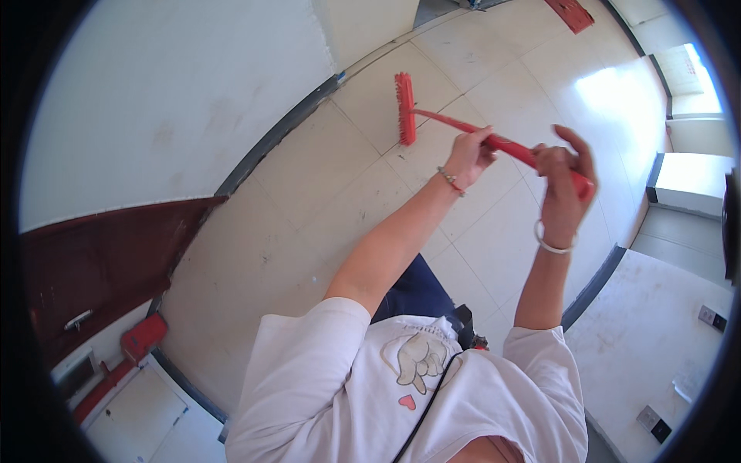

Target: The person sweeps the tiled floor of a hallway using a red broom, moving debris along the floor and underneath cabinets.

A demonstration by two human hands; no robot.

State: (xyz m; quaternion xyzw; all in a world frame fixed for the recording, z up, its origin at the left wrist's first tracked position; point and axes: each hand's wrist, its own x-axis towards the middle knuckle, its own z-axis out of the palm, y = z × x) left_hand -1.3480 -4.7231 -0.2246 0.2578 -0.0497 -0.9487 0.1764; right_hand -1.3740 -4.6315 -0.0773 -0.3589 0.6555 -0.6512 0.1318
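A red long-handled floor brush (pixel 515 149) slants across in front of me. Its bristled head (pixel 408 116) is over the tiled floor, with the bristles facing the left side of the view; whether they touch the tiles I cannot tell. My left hand (pixel 470 156) grips the handle partway along, thumb on top. Near the handle's upper end my right hand (pixel 562 176) is wrapped around it, its thumb and some fingers curled and one finger raised off. The rounded handle tip shows beside that palm.
Light floor tiles (pixel 324 231) bear dark scuffs. A white wall (pixel 173 104) with dark skirting (pixel 278 136) runs along the left, next to a dark red door (pixel 110 266). Beyond the door is a red box (pixel 143 337). A red board-like object (pixel 572 14) lies far ahead; wall sockets (pixel 654 423) are at right.
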